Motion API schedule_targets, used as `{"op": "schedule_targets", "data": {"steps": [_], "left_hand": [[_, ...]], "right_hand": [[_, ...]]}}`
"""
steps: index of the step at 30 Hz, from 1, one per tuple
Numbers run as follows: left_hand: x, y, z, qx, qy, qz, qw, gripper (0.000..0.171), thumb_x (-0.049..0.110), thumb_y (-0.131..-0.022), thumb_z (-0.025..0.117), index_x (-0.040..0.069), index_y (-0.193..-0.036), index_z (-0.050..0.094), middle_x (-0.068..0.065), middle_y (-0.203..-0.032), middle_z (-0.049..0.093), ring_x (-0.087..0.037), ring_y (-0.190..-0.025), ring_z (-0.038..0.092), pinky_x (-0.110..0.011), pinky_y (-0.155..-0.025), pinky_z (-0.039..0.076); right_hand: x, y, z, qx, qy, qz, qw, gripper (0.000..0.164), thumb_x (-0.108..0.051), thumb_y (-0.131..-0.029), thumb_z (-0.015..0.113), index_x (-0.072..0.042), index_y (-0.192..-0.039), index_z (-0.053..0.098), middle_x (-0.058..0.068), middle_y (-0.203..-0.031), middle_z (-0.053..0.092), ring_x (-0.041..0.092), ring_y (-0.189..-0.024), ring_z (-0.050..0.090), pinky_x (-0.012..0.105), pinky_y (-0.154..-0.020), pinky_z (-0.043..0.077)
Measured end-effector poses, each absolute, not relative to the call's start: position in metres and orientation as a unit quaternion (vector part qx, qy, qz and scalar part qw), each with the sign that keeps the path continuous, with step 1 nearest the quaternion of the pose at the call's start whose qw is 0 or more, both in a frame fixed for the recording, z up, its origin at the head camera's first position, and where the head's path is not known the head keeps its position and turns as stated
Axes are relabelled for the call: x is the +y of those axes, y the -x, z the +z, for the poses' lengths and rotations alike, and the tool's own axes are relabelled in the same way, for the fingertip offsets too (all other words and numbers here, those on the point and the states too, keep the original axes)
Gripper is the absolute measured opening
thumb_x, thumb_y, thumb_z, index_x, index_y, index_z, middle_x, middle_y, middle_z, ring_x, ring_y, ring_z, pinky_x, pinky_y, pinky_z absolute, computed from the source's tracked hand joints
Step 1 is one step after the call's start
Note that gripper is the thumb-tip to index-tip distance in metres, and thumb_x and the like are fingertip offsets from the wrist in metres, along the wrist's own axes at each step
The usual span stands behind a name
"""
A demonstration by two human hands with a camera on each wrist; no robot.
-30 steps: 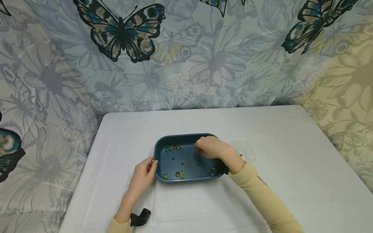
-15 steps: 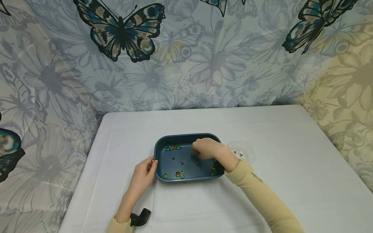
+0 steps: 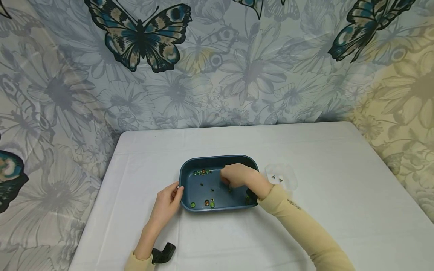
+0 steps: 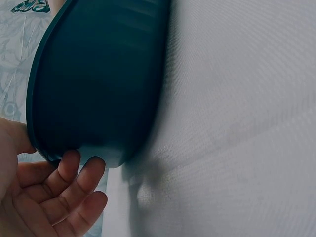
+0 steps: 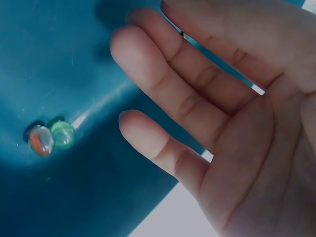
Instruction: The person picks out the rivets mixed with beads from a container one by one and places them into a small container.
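A dark blue tray (image 3: pixel 190 192) lies on the table with several glass marbles and tiny pieces in it. At its left end my left hand (image 3: pixel 168 199) grips the rim, thumb on top and fingers below; the left wrist view shows this hand (image 4: pixel 54 192) against the tray's outer wall. Inside the tray, my right hand (image 3: pixel 239 175) points its fingers down near a tiny greenish piece (image 3: pixel 229 190). From the right wrist, an orange-streaked marble (image 5: pixel 41 140) and a green marble (image 5: pixel 63 133) appear beyond the little finger. Index finger and thumb tips are hidden, so any pinch is unseen.
A clear plastic container (image 3: pixel 288 177) with small dark-and-white pieces stands right of the tray. More marbles (image 3: pixel 203 172) line the tray's back left. A black wrist mount (image 3: pixel 164 253) sits on the left forearm. Patterned fabric hangs behind the white table (image 3: pixel 322 158).
My right hand has moved left and slightly toward me within the tray, uncovering more of the clear container. My left hand keeps its grip on the rim, and the tray stays put.
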State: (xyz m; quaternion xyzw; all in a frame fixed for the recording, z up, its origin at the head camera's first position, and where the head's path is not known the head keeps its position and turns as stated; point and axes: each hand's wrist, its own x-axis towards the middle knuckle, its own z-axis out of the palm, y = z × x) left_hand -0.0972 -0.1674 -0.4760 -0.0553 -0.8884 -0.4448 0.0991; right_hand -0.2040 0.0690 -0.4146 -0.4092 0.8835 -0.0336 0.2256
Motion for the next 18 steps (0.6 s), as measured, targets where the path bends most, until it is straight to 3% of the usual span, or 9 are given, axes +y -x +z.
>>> {"op": "schedule_targets", "data": {"steps": [18], "left_hand": [[-0.1668, 0.0973, -0.4762, -0.886, 0.056, -0.451, 0.096, 0.023, 0.011, -0.093, 0.057, -0.005, -0.108, 0.064, 0.002, -0.068, 0.054, -0.008, -0.058, 0.047, -0.021, -0.051, 0.041]], "right_hand": [[0.0616, 0.202, -0.4218, 0.889, 0.384, -0.006, 0.249, 0.02, 0.003, -0.076, 0.072, -0.011, -0.068, 0.06, -0.005, -0.064, 0.049, 0.01, -0.058, 0.042, 0.024, -0.055, 0.038]]}}
